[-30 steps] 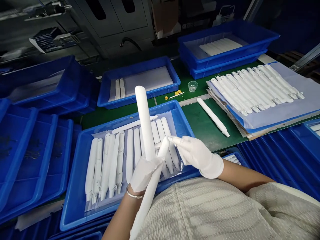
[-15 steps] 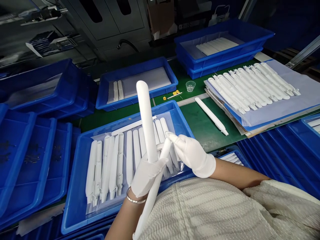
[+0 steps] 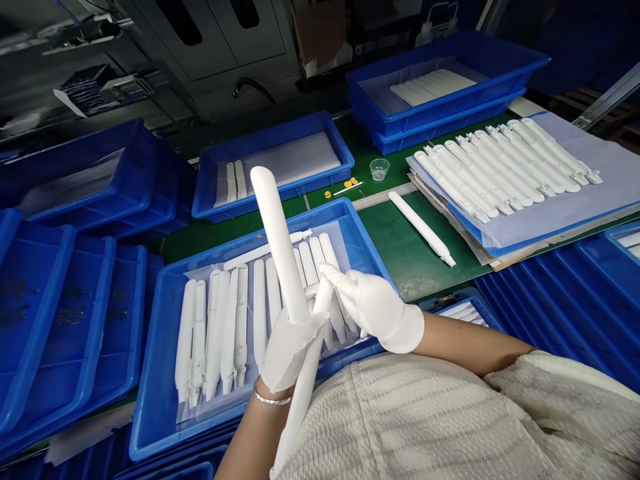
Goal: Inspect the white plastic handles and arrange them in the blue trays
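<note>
My gloved left hand (image 3: pixel 290 343) is closed round a long white plastic shell (image 3: pixel 278 240) that stands nearly upright, its rounded end up. A second white shell (image 3: pixel 303 387) slants down from the same grip toward my lap. My gloved right hand (image 3: pixel 377 307) pinches the upper tip of that second shell, right beside my left hand. Both hands hover over the near blue tray (image 3: pixel 160 347), which holds a row of several white shells (image 3: pixel 227 327) lying on a clear sheet.
A far blue tray (image 3: pixel 210 183) holds two shells. Stacked blue trays (image 3: pixel 450 73) at back right carry more. Several shells lie on a grey sheet (image 3: pixel 575 207) at right. One loose shell (image 3: pixel 420 227), a clear cup (image 3: pixel 379 169) and yellow bits rest on the green mat. Empty blue trays (image 3: pixel 60 300) stand at left.
The upright shell in my left hand has tilted a little to the left. Both hands stay together over the near tray; the view has shifted slightly.
</note>
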Action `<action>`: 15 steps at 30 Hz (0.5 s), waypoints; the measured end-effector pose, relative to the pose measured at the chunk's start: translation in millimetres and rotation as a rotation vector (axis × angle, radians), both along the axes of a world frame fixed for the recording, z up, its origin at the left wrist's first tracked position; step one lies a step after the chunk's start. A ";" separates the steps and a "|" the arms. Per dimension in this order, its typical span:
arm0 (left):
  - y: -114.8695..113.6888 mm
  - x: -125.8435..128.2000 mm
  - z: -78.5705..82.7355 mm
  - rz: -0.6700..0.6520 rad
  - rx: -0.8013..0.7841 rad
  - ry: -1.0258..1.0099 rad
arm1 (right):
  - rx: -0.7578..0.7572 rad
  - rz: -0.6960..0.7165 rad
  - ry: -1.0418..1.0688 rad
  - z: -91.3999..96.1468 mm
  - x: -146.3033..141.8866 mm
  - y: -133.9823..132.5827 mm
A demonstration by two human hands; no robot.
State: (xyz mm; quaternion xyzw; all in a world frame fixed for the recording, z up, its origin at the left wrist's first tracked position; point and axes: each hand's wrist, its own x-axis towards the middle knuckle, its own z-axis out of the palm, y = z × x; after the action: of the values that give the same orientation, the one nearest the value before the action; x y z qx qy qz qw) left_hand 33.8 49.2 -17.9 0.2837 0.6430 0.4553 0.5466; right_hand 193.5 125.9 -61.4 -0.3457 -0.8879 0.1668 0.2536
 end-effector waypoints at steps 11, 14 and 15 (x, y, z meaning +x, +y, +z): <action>-4.5 -3.4 -2.1 0.047 -0.036 0.006 | -0.009 0.042 -0.057 -1.7 -6.3 -11.0; -4.4 -4.4 -1.8 0.085 -0.010 0.032 | -0.021 0.084 -0.045 -0.9 -8.1 -15.0; -4.8 -4.6 -1.1 0.090 -0.008 0.037 | -0.058 0.091 -0.014 0.1 -8.3 -14.3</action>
State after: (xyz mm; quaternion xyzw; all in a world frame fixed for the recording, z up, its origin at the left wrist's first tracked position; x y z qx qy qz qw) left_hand 29.2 44.4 -19.0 0.2606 0.6668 0.4718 0.5147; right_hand 185.2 111.6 -61.4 -0.3135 -0.8991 0.2015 0.2295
